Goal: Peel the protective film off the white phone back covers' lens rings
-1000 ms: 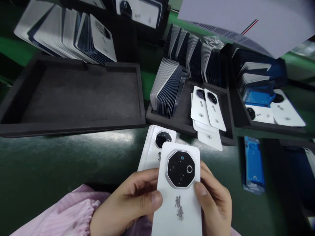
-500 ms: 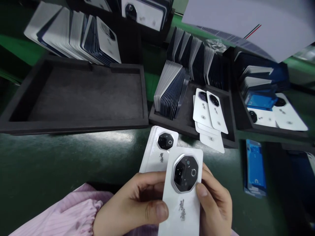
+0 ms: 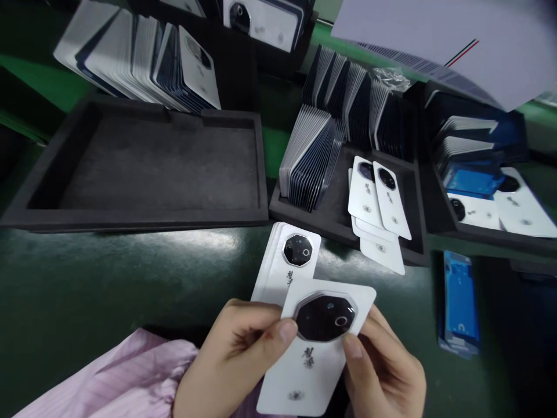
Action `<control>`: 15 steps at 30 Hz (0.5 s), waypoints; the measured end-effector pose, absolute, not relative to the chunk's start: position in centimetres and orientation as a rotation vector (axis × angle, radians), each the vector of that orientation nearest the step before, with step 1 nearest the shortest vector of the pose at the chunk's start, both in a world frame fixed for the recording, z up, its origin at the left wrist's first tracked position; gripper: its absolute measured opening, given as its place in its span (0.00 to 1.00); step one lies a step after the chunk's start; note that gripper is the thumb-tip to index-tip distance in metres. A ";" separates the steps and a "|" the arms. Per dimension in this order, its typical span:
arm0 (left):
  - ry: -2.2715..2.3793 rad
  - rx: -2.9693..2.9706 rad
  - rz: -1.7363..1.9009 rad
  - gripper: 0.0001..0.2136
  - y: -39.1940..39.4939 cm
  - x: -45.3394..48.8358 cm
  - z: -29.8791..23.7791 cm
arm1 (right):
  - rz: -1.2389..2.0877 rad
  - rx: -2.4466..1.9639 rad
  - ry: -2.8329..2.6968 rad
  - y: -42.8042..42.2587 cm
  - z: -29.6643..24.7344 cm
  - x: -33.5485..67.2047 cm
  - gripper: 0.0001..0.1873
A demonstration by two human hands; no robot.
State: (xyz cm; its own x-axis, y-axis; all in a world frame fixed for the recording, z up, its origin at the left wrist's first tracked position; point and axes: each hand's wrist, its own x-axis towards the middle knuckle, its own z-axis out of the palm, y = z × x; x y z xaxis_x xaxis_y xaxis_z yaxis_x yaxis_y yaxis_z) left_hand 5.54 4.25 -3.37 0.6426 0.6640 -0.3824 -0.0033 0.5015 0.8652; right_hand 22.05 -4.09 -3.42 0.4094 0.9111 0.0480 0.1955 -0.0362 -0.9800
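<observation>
Between my two hands is a white phone back cover point(image 3: 300, 377) with a black octagonal camera area near its top. My left hand point(image 3: 235, 354) grips its left edge, thumb on the face beside the camera area. On the opposite edge, my right hand point(image 3: 383, 360) pinches it, thumb just below the camera area. The cover is tilted, its top leaning right. Just behind it lies a stack of similar white covers point(image 3: 274, 261) on the dark green table, partly hidden by the held one.
A black tray point(image 3: 165, 168) lies at the left, with a row of covers point(image 3: 143, 58) behind it. The middle tray point(image 3: 337, 177) holds upright covers and several loose white ones point(image 3: 369, 200). Blue film-covered pieces point(image 3: 460, 299) lie at the right, near another black tray point(image 3: 470, 235).
The held cover has tilted clockwise and its lower end now shows. My left thumb has moved up beside the camera area. The view has shifted slightly.
</observation>
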 end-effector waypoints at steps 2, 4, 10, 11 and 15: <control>0.818 1.012 0.448 0.25 4.3 5.7 -3.5 | 0.807 -1.519 -1.021 -4.1 -3.3 22.0 0.15; 0.817 1.035 0.417 0.24 4.5 5.8 -3.4 | 0.854 -1.512 -0.985 -4.1 -3.3 22.0 0.14; 0.808 0.989 0.388 0.20 4.9 5.9 -2.9 | 0.895 -1.524 -0.856 -4.1 -3.6 21.9 0.11; 0.809 0.977 0.391 0.20 4.9 5.9 -2.9 | 0.897 -1.531 -0.836 -4.2 -3.6 22.0 0.11; 0.813 0.930 0.400 0.19 4.5 6.2 -3.0 | 0.919 -1.567 -0.788 -4.7 -3.8 22.1 0.11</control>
State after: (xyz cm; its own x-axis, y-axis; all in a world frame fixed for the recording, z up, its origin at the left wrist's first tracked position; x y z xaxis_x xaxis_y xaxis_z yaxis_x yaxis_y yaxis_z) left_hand 6.22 4.46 -3.04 0.6441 0.6244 -0.4419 0.0316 0.5555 0.8309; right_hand 22.07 -4.67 -3.82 0.4775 0.8660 -0.1487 0.0144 -0.1770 -0.9841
